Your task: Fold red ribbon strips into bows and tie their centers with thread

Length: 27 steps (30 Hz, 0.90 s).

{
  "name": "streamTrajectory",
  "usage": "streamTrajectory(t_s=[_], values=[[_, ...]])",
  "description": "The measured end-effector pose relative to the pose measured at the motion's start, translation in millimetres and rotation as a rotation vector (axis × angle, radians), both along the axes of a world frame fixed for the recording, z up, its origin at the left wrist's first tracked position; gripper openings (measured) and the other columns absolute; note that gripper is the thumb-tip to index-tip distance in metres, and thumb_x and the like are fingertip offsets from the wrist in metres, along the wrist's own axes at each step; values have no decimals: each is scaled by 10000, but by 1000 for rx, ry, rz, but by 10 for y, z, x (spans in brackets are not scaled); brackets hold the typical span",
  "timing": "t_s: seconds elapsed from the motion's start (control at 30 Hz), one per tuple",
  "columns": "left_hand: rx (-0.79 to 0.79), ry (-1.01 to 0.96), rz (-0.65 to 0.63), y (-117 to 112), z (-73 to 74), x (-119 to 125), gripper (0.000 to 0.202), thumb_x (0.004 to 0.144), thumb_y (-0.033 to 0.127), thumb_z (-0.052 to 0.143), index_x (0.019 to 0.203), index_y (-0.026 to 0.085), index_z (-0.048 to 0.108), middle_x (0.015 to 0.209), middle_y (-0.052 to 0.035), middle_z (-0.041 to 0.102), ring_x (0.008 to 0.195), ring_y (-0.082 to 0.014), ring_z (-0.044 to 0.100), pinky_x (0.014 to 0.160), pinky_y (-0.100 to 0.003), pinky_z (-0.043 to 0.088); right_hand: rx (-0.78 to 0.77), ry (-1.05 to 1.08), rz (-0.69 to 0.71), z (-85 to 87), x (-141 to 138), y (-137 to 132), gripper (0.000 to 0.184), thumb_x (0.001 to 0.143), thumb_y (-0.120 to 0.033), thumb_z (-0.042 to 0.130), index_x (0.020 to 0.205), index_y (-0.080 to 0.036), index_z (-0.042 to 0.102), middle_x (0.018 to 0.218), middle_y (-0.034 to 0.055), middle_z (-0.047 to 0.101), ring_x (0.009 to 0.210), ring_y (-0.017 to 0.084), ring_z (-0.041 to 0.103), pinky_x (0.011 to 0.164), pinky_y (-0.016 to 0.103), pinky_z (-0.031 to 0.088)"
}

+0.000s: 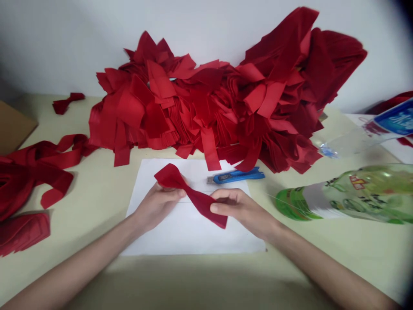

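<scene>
A red fabric piece (193, 196), pinched in the middle like a bow, is held between both hands above a white sheet of paper (190, 232). My left hand (155, 206) is closed on its left half, thumb near the pinched centre. My right hand (235, 206) is closed on its right half, fingers curled over the cloth. A blue utility knife (237, 175) lies on the paper just beyond my right hand.
A big heap of red fabric pieces (226, 99) fills the back of the cream table (97, 202). More red strips (35, 168) lie at the left beside a brown cardboard edge (13, 125). A green plastic bottle (348, 193) lies at the right, a clear bottle (364, 135) behind it.
</scene>
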<state>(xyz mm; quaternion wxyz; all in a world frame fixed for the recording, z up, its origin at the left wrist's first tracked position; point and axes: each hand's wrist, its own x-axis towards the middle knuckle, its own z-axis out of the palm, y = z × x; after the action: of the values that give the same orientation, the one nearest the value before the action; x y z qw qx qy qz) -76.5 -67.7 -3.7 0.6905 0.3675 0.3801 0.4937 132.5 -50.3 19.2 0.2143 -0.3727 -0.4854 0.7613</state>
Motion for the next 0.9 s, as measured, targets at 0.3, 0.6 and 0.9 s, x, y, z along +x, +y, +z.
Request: streamTrajectory(t_s=[0.3, 0.6, 0.9], values=[[-6, 24, -15, 23, 91, 94, 122, 654, 186, 740, 725, 189, 641, 690, 28, 589, 689, -124, 529, 715, -296, 424, 789, -438, -80, 286, 59, 155, 263, 889, -357, 482, 948, -187, 673, 1013, 63, 652, 978, 196, 578, 818, 326, 459], [-101, -98, -127, -2, 95, 443, 185, 654, 94, 714, 799, 194, 657, 793, 10, 629, 813, -153, 554, 753, -303, 415, 348, -92, 337, 559, -275, 430, 153, 794, -248, 610, 890, -150, 678, 922, 40, 639, 820, 148, 600, 714, 285, 487], [-114, -136, -215, -11, 61, 406, 117, 643, 92, 711, 700, 184, 668, 766, 11, 614, 820, -150, 546, 798, -303, 397, 318, 51, 268, 637, -294, 521, 184, 780, -186, 606, 963, -189, 625, 924, 10, 642, 823, 130, 620, 711, 268, 513]])
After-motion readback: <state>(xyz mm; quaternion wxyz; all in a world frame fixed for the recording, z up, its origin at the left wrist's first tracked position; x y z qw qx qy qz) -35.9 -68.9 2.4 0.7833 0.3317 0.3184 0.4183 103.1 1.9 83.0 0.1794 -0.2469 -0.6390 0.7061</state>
